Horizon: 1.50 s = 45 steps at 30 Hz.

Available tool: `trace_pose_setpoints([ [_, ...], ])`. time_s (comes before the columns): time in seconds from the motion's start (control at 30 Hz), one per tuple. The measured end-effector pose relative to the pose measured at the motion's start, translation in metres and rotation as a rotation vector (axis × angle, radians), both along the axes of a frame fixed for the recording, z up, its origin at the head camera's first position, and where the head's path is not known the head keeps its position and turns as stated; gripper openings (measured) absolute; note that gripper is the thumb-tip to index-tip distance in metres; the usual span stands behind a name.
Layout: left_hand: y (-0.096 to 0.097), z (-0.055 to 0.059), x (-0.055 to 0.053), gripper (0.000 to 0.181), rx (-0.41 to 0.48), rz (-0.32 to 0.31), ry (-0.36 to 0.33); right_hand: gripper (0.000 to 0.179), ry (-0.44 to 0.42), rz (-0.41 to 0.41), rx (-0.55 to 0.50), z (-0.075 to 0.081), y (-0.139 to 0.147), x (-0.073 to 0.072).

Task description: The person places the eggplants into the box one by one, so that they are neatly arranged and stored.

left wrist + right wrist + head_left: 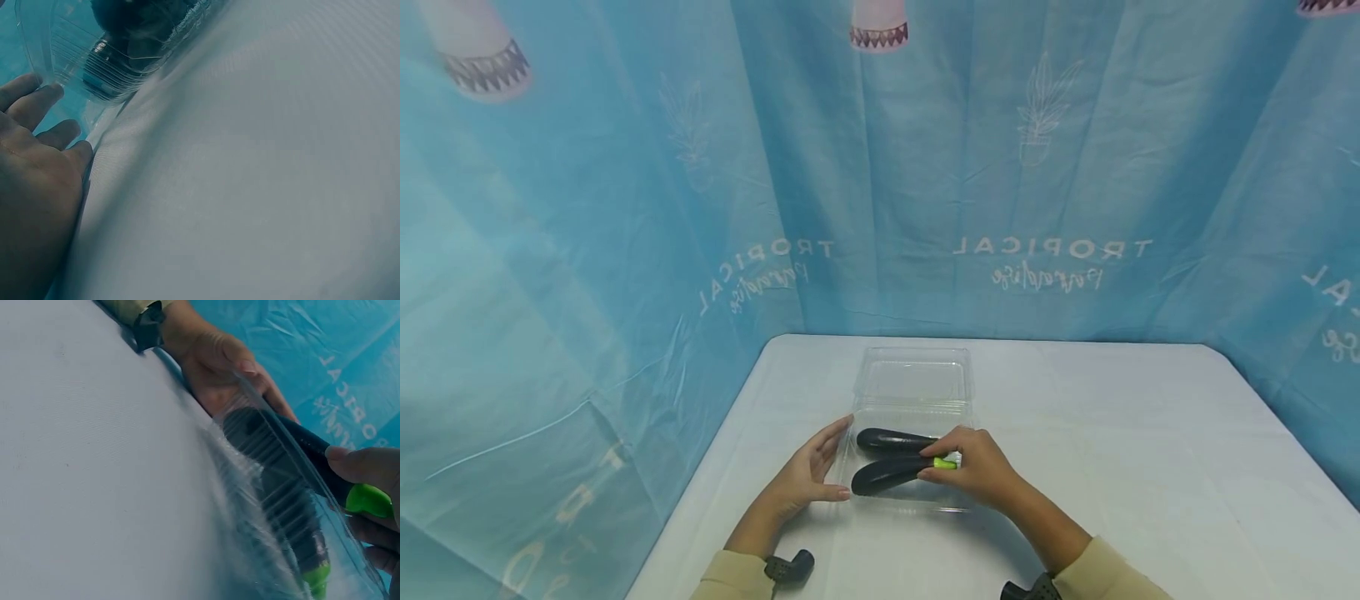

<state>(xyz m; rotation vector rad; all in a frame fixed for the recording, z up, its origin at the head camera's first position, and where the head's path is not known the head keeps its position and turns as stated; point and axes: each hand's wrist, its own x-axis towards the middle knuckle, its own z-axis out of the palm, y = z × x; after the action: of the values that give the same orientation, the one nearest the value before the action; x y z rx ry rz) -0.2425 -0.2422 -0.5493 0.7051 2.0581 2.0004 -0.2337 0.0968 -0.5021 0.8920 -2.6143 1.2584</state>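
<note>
A clear plastic clamshell container (917,505) lies with its hinged lid (913,379) folded back. Inside its base sits a dark eggplant (891,441), stem end to the right. A second eggplant (880,477) lies nearer, over the container's front part, and my right hand (983,468) pinches it by its bright green stem end. In the right wrist view, the thumb (362,467) presses on this held eggplant above the container wall. My left hand (805,477) is at the container's left side, fingers extended and thumb apart; in the left wrist view, its fingertips (53,94) reach the clear wall.
The container stands on a white-covered table (1112,450) with rounded far corners. Blue printed curtains (925,167) hang behind it and along the left and right sides. Dark devices (792,568) are strapped at both wrists, over beige sleeves.
</note>
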Motion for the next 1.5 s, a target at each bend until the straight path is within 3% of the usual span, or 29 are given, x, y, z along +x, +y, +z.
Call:
trace_pose_setpoints([
  [0.7, -0.001, -0.003, 0.001, 0.116, -0.008, 0.009, -0.02, 0.025, 0.159, -0.011, 0.348, -0.005, -0.017, 0.002],
  [0.9, 0.0, -0.003, 0.001, 0.115, -0.011, 0.015, -0.015, 0.032, 0.153, -0.018, 0.381, -0.003, -0.017, 0.003],
  [1.03, 0.002, -0.003, 0.0, 0.115, -0.02, 0.011, -0.002, 0.032, 0.142, -0.055, 0.245, 0.001, -0.007, 0.002],
  [1.23, 0.003, -0.003, -0.002, 0.116, -0.034, 0.011, 0.007, 0.025, 0.203, -0.335, -0.07, -0.002, 0.019, -0.012],
  [1.33, 0.002, -0.003, -0.003, 0.116, -0.039, 0.022, 0.004, 0.033, 0.07, -0.415, -0.18, -0.01, 0.034, -0.023],
  [1.5, 0.002, -0.004, -0.003, 0.116, -0.049, 0.029, 0.004, 0.044, -0.205, -0.379, -0.321, -0.029, 0.05, -0.039],
])
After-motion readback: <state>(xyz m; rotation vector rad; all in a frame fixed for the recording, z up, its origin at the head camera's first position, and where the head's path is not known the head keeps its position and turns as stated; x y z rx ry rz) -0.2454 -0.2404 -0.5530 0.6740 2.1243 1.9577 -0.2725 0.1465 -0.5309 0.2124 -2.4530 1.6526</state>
